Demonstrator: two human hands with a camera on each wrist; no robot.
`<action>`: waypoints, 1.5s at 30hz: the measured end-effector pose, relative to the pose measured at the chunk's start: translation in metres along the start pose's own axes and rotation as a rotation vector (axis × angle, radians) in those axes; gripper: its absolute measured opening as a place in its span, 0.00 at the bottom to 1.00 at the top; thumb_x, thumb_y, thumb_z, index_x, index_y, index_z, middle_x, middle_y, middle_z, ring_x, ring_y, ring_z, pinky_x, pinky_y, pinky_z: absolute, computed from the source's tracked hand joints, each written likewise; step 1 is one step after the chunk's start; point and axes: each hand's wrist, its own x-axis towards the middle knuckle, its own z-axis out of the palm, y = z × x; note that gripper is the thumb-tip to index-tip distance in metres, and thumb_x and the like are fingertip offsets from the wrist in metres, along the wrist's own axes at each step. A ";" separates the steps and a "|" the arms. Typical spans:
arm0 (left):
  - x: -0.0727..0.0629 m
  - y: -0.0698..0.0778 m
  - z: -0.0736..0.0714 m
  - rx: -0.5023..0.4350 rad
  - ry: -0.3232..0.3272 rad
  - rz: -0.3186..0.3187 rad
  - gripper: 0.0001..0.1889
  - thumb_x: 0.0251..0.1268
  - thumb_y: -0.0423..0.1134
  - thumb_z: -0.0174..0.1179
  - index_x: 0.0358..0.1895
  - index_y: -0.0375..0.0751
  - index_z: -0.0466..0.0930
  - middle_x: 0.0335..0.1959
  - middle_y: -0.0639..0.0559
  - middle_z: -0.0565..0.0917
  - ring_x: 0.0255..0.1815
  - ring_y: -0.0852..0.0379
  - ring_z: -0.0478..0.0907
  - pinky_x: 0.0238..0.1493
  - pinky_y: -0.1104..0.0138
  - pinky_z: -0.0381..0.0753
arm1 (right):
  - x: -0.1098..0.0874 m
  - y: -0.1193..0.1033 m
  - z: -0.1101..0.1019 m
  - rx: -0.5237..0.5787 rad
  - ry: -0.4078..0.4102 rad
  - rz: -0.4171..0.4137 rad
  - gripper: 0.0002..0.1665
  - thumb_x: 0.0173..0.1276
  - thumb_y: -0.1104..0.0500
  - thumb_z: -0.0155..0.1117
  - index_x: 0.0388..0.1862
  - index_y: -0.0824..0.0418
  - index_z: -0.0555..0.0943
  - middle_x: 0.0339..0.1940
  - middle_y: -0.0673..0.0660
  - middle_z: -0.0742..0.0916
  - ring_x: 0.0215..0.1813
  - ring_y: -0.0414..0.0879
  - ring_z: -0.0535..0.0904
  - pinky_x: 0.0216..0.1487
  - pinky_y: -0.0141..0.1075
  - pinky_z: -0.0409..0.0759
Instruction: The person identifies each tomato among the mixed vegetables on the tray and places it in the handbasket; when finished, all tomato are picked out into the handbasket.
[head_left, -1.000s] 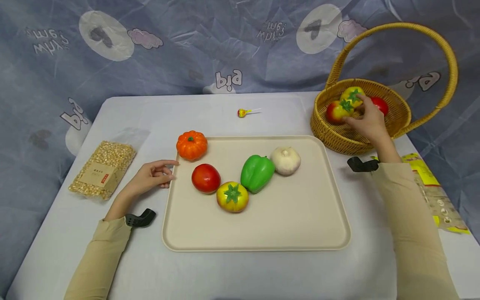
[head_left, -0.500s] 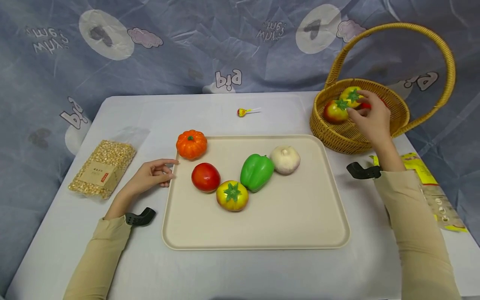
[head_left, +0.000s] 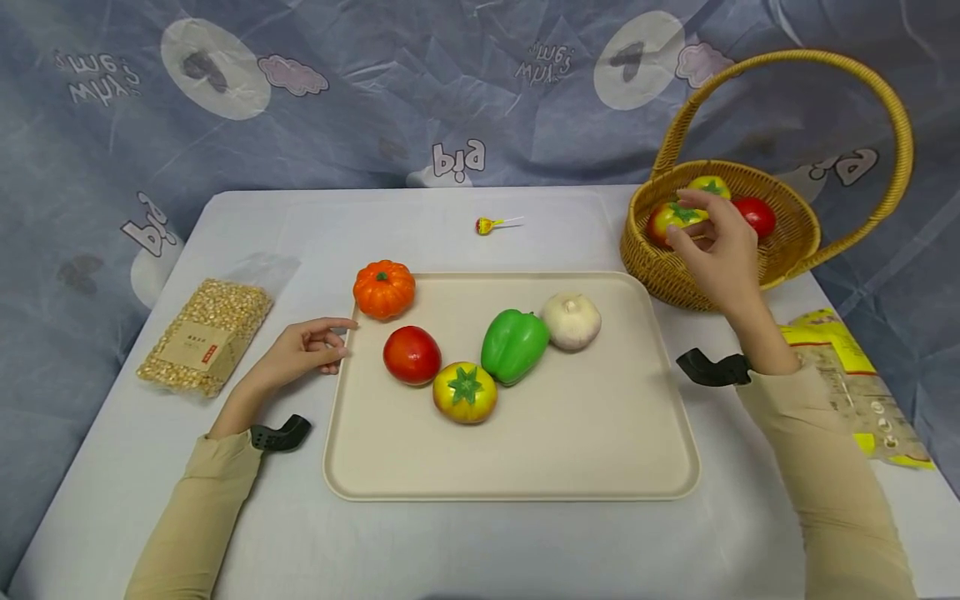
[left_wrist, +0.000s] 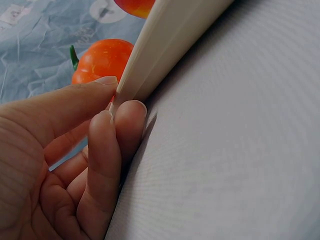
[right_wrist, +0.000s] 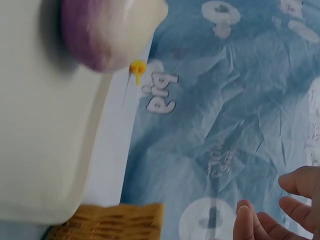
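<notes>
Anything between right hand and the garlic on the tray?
Only low edges: the left wall of the basket and the rim of the tray lie between the right hand and the garlic. The handle looks off that line.

Basket (head_left: pixel 667 279) reads from here as rough woven wicker; tray (head_left: pixel 592 442), smooth matt plastic by its look. I'm tagging red tomato (head_left: pixel 412 356), green pepper (head_left: pixel 515 346), pumpkin (head_left: pixel 384 290) glossy; garlic (head_left: pixel 572 322) duller. Corn bag (head_left: pixel 219 310): clear plastic. Backdrop (head_left: pixel 420 75): creased, faintly shiny sheeting.

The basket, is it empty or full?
Neither: the basket holds a red tomato and two yellowish ones, with space left beside them.
</notes>
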 end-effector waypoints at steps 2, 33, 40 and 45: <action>0.000 0.000 0.000 0.001 -0.001 0.001 0.25 0.64 0.31 0.58 0.62 0.25 0.66 0.29 0.59 0.81 0.23 0.66 0.79 0.26 0.72 0.82 | -0.003 -0.008 0.003 0.014 -0.012 -0.025 0.23 0.61 0.66 0.62 0.57 0.62 0.77 0.42 0.30 0.75 0.31 0.17 0.73 0.34 0.10 0.71; -0.001 0.000 0.001 0.007 -0.001 -0.001 0.25 0.64 0.31 0.58 0.62 0.26 0.66 0.29 0.58 0.80 0.23 0.66 0.78 0.25 0.73 0.81 | -0.071 -0.085 0.065 0.156 -0.433 -0.333 0.27 0.58 0.68 0.66 0.58 0.62 0.74 0.49 0.55 0.82 0.36 0.37 0.79 0.36 0.30 0.82; 0.000 0.000 0.000 0.009 -0.001 0.002 0.25 0.64 0.31 0.58 0.62 0.26 0.66 0.29 0.59 0.80 0.24 0.66 0.79 0.26 0.72 0.81 | -0.083 -0.095 0.080 0.200 -0.605 -0.339 0.28 0.61 0.64 0.65 0.61 0.60 0.72 0.55 0.59 0.81 0.35 0.37 0.79 0.33 0.29 0.81; -0.001 0.000 0.000 0.007 -0.005 0.006 0.25 0.64 0.31 0.57 0.62 0.26 0.65 0.29 0.59 0.80 0.24 0.66 0.79 0.26 0.72 0.81 | -0.091 -0.102 0.089 0.206 -0.712 -0.317 0.28 0.63 0.61 0.65 0.62 0.58 0.71 0.55 0.57 0.80 0.34 0.36 0.79 0.34 0.26 0.81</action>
